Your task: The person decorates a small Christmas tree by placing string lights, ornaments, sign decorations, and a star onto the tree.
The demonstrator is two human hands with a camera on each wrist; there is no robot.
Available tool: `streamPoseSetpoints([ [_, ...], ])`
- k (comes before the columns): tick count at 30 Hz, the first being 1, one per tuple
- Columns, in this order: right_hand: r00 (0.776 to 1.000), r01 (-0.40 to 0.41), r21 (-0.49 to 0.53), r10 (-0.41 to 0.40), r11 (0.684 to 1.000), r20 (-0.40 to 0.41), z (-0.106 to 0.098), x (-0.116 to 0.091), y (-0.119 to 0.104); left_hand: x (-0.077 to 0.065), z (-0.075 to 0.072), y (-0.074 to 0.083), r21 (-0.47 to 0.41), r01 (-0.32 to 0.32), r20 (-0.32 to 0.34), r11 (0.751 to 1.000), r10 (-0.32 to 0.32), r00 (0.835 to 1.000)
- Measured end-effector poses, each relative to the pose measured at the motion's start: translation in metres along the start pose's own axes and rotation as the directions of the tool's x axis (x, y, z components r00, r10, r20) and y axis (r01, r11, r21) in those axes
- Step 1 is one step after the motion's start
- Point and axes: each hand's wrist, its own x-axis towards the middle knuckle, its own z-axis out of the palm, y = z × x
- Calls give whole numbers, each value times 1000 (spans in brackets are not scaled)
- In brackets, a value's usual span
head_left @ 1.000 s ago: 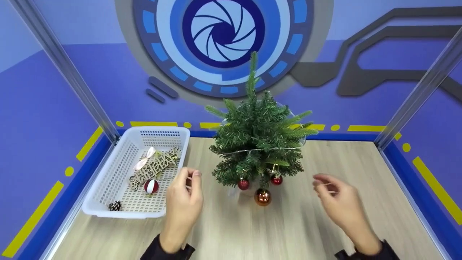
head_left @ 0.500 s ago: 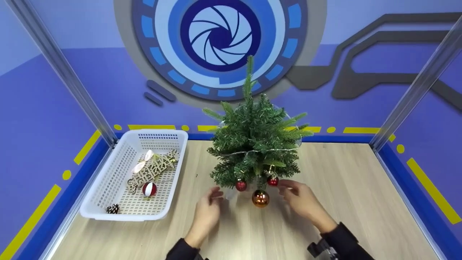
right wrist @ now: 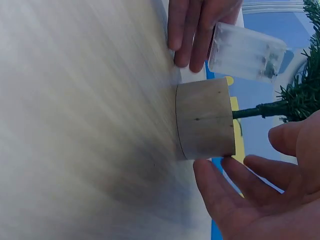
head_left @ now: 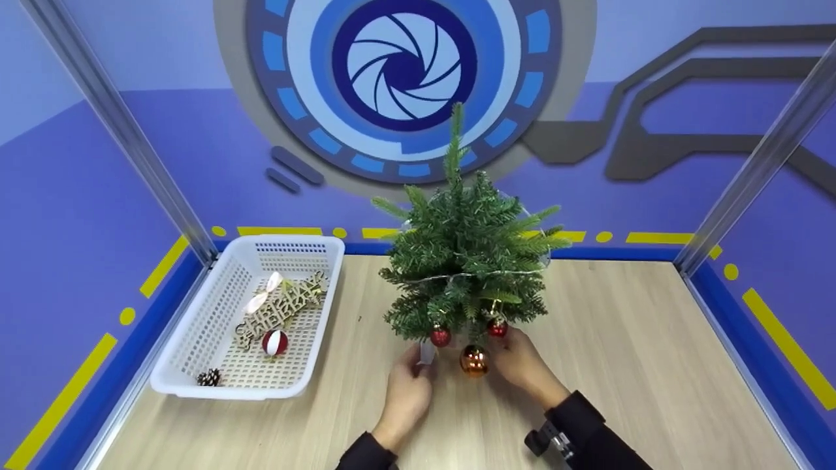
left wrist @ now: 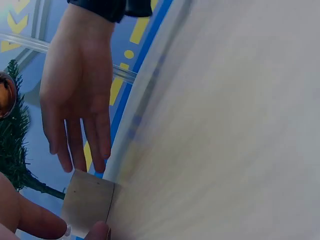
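Observation:
A small artificial Christmas tree [head_left: 464, 241] stands upright on a round wooden base [right wrist: 205, 120]. Two red baubles [head_left: 440, 336] and a copper bauble [head_left: 474, 361] hang from its lower front branches. My left hand [head_left: 408, 388] is beside the left of the base, its fingers fairly straight. A clear plastic box [right wrist: 245, 52] lies against those fingers; whether they grip it is hard to tell. At the base's right side is my right hand [head_left: 526, 369], fingers spread and fingertips at the wood. In the head view, the baubles and branches hide most of the base.
To the left, a white plastic basket [head_left: 163, 365] contains a wooden letter ornament [head_left: 281, 310] with a pale bow [head_left: 264, 292], a red-and-white bauble [head_left: 274, 342] and a pinecone [head_left: 209, 377]. A thin light string [head_left: 483, 272] wraps the tree. Printed blue panels enclose the table.
Both hands have come inward from either side of the tree, down to its base. The tree and the basket stay in place on the table.

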Motion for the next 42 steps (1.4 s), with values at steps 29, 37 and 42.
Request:
streamPoseSetpoints([
  [29, 997, -24, -30, 22, 999, -73, 24, -7, 4, 7, 0, -4, -278, 98, 83, 956, -77, 994],
  [37, 990, -40, -44, 34, 998, -138, 32, -14, -7, 14, -9, -2, -253, 152, 82, 955, -136, 987],
  [42, 982, -139, -75, 127, 988, -143, 32, -20, -14, 17, -11, -2, -21, 87, 28, 996, -86, 996],
])
